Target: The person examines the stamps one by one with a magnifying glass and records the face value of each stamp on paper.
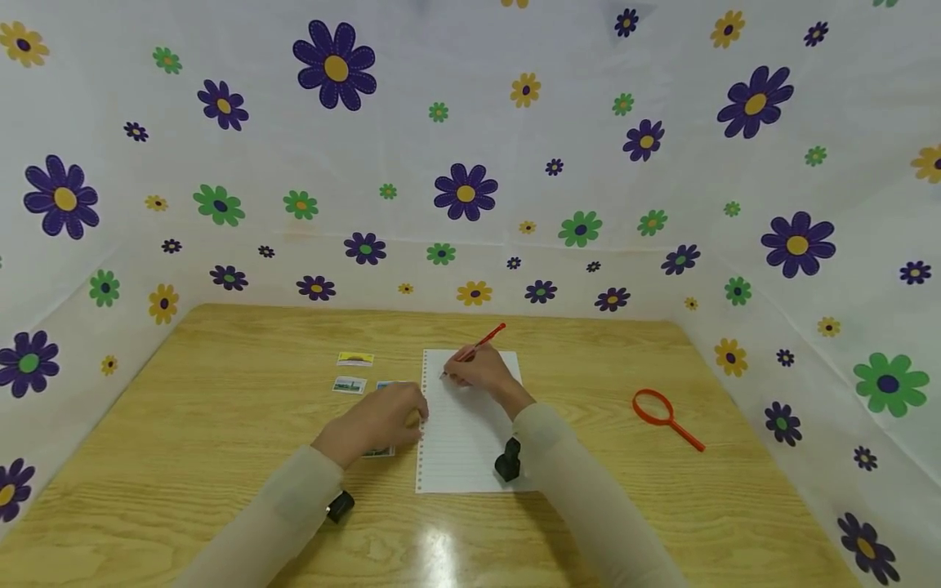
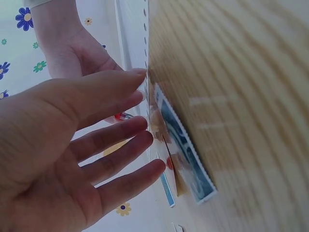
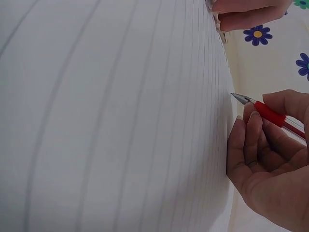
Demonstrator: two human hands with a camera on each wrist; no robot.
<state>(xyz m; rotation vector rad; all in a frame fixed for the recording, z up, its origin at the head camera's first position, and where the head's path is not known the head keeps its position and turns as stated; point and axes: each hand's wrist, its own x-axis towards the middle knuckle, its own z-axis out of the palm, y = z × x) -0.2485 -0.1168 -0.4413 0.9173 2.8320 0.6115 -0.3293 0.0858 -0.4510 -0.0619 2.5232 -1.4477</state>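
A red pen [image 1: 491, 334] is pinched between the thumb and fingers of my right hand [image 1: 481, 371]. In the right wrist view the tip of the pen [image 3: 270, 114] points at the upper part of a lined sheet of paper [image 1: 470, 445]; whether it touches cannot be told. My left hand [image 1: 376, 420] rests at the punched left edge of the sheet, fingers loosely extended and holding nothing. Beneath and beside that hand lie small stamp-like pictures, partly covered in the head view; one blue-green stamp [image 2: 186, 145] shows clearly in the left wrist view.
A yellow stamp [image 1: 356, 358] and a pale stamp [image 1: 349, 385] lie left of the sheet on the wooden table [image 1: 220, 392]. An orange-red magnifying glass [image 1: 687, 436] lies to the right. Flower-patterned white cloth [image 1: 412, 147] walls the table's back and sides.
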